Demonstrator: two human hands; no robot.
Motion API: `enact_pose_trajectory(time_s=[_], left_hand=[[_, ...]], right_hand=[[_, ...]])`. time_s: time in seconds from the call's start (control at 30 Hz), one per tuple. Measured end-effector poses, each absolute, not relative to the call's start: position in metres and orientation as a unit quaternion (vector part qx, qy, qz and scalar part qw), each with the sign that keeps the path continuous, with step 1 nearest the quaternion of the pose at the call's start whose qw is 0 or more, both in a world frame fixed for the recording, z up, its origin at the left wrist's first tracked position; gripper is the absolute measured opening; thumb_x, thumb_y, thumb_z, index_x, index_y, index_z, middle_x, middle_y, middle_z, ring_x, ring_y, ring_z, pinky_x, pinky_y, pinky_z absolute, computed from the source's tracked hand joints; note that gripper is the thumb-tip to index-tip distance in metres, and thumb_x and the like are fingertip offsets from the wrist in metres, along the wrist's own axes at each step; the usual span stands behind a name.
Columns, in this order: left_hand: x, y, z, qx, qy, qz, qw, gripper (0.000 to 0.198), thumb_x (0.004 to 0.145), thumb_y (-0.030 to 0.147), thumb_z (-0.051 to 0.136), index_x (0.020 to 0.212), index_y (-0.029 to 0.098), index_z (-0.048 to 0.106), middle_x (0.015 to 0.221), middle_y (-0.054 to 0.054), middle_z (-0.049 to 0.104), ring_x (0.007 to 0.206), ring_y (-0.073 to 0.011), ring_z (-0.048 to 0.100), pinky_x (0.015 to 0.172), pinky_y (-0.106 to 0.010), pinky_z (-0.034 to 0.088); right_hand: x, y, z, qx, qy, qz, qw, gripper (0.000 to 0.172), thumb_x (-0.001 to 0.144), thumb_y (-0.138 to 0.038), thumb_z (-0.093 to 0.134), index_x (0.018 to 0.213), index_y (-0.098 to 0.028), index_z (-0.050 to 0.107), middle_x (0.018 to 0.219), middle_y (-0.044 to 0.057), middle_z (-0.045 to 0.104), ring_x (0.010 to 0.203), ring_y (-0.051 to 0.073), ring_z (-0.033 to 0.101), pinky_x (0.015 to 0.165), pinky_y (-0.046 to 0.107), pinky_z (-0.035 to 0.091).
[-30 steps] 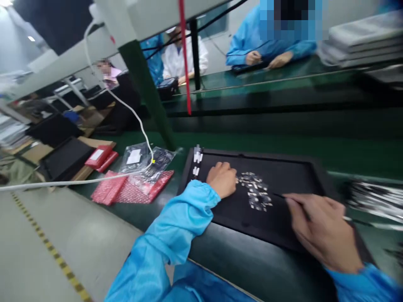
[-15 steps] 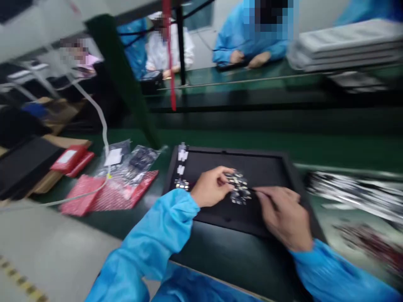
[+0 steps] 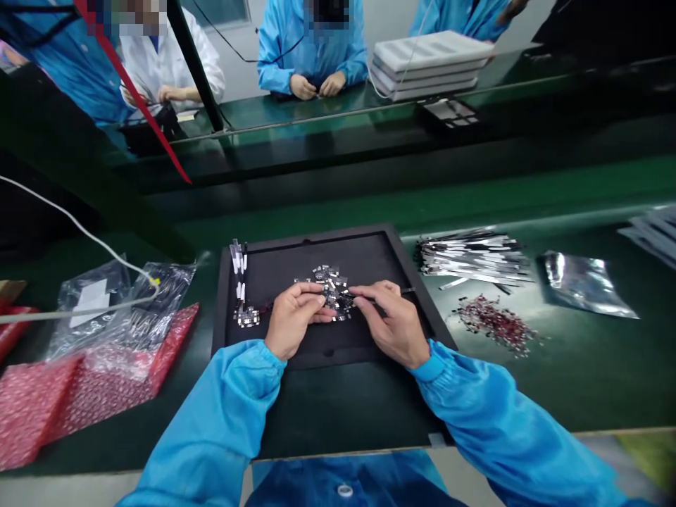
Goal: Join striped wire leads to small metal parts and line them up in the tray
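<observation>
Small circuit boards [image 3: 339, 287] heaped loosely near the middle of a black tray [image 3: 364, 257]; dark, flat pieces with bright silvery-white patches, overlapping at all angles, edges hard to separate by eye. Smaller cluster of similar boards [image 3: 247, 317] at the tray's left side, below white-and-black strips [image 3: 239, 260]. Left hand [image 3: 296, 317] at the heap's left edge, thumb and forefinger narrowly spaced; cannot tell whether a board is pinched. Right hand [image 3: 393, 320] at the opposite edge, fingers closed on a slim dark tool [image 3: 408, 289], its rear end jutting out past the knuckles. Board markings too small to read. White label [image 3: 91, 301] on a clear plastic bag [image 3: 62, 310] at left; any print illegible.
</observation>
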State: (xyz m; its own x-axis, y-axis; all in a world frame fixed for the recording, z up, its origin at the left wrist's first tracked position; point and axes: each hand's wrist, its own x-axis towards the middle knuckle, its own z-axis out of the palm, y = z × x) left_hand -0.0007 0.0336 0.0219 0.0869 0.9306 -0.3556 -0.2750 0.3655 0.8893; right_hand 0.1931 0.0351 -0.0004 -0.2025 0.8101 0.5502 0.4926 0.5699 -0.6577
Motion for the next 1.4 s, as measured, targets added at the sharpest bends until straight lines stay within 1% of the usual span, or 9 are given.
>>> enact_pose_trajectory(time_s=[0.1, 0.3, 0.5, 0.6, 0.7, 0.87, 1.07, 1.27, 1.4], left_hand=[[-0.001, 0.033, 0.021, 0.317, 0.501, 0.459, 0.662, 0.040, 0.073, 0.028, 0.079, 0.107, 0.012, 0.065, 0.074, -0.003, 0.073, 0.071, -0.0183, 0.074, 0.068, -0.026, 0.059], [0.000, 0.032, 0.024, 0.310, 0.503, 0.463, 0.661, 0.031, 0.073, 0.029, 0.080, 0.087, 0.015, 0.056, 0.071, -0.002, 0.071, 0.068, -0.0187, 0.074, 0.063, -0.024, 0.058], [-0.002, 0.032, 0.022, 0.350, 0.504, 0.473, 0.632, 0.038, 0.075, 0.028, 0.079, 0.109, 0.017, 0.063, 0.091, -0.004, 0.075, 0.081, -0.0172, 0.073, 0.067, -0.023, 0.057], [-0.002, 0.032, 0.020, 0.369, 0.500, 0.504, 0.599, 0.020, 0.075, 0.024, 0.078, 0.088, 0.014, 0.066, 0.097, -0.008, 0.076, 0.084, -0.0142, 0.070, 0.071, -0.022, 0.055], [-0.001, 0.033, 0.019, 0.338, 0.486, 0.535, 0.602, 0.024, 0.069, 0.019, 0.081, 0.076, 0.014, 0.059, 0.092, -0.005, 0.073, 0.076, -0.0135, 0.071, 0.071, -0.024, 0.055], [-0.002, 0.033, 0.015, 0.344, 0.491, 0.520, 0.608, 0.036, 0.073, 0.027, 0.080, 0.106, 0.017, 0.069, 0.088, -0.001, 0.068, 0.076, -0.0144, 0.070, 0.068, -0.026, 0.058], [-0.003, 0.033, 0.014, 0.364, 0.497, 0.509, 0.602, 0.028, 0.075, 0.031, 0.081, 0.090, 0.014, 0.066, 0.084, -0.004, 0.074, 0.077, -0.0133, 0.070, 0.071, -0.022, 0.056], [0.002, 0.030, 0.023, 0.387, 0.499, 0.452, 0.630, 0.041, 0.081, 0.041, 0.075, 0.109, 0.016, 0.058, 0.097, -0.008, 0.075, 0.066, -0.0164, 0.073, 0.060, -0.026, 0.060], [0.004, 0.026, 0.021, 0.438, 0.494, 0.443, 0.607, 0.036, 0.085, 0.041, 0.071, 0.107, 0.014, 0.063, 0.097, -0.009, 0.074, 0.072, -0.0172, 0.075, 0.067, -0.027, 0.062]], right_hand=[[0.194, 0.035, -0.001, -0.425, -0.760, 0.169, 0.461, 0.019, 0.099, -0.018, 0.053, 0.112, -0.024, 0.066, 0.093, 0.005, 0.071, 0.079, 0.020, 0.063, 0.086, 0.043, 0.045], [0.194, 0.034, 0.002, -0.427, -0.760, 0.172, 0.459, 0.017, 0.099, -0.017, 0.053, 0.106, -0.025, 0.066, 0.090, 0.004, 0.071, 0.077, 0.020, 0.064, 0.085, 0.043, 0.045], [0.193, 0.034, 0.003, -0.421, -0.763, 0.160, 0.463, 0.016, 0.098, -0.013, 0.054, 0.104, -0.023, 0.065, 0.089, 0.004, 0.070, 0.079, 0.020, 0.064, 0.086, 0.042, 0.045], [0.194, 0.034, 0.002, -0.416, -0.769, 0.153, 0.461, 0.015, 0.098, -0.013, 0.054, 0.103, -0.022, 0.064, 0.090, 0.004, 0.070, 0.079, 0.019, 0.064, 0.088, 0.043, 0.044], [0.193, 0.033, 0.003, -0.405, -0.777, 0.140, 0.460, 0.014, 0.097, -0.011, 0.054, 0.102, -0.021, 0.063, 0.089, 0.004, 0.069, 0.080, 0.019, 0.064, 0.091, 0.044, 0.042], [0.188, 0.031, 0.008, -0.398, -0.781, 0.141, 0.460, 0.011, 0.096, -0.011, 0.057, 0.099, -0.021, 0.060, 0.086, 0.003, 0.067, 0.078, 0.018, 0.064, 0.094, 0.046, 0.039], [0.183, 0.032, 0.006, -0.397, -0.776, 0.165, 0.462, 0.008, 0.095, -0.014, 0.061, 0.096, -0.022, 0.059, 0.085, 0.001, 0.067, 0.078, 0.018, 0.063, 0.096, 0.047, 0.038], [0.183, 0.033, 0.006, -0.405, -0.775, 0.165, 0.456, 0.008, 0.096, -0.014, 0.059, 0.092, -0.021, 0.058, 0.085, 0.001, 0.066, 0.080, 0.018, 0.062, 0.095, 0.046, 0.037], [0.183, 0.033, 0.008, -0.404, -0.782, 0.165, 0.445, 0.008, 0.096, -0.014, 0.058, 0.093, -0.021, 0.058, 0.086, 0.002, 0.066, 0.082, 0.019, 0.061, 0.093, 0.045, 0.037]])
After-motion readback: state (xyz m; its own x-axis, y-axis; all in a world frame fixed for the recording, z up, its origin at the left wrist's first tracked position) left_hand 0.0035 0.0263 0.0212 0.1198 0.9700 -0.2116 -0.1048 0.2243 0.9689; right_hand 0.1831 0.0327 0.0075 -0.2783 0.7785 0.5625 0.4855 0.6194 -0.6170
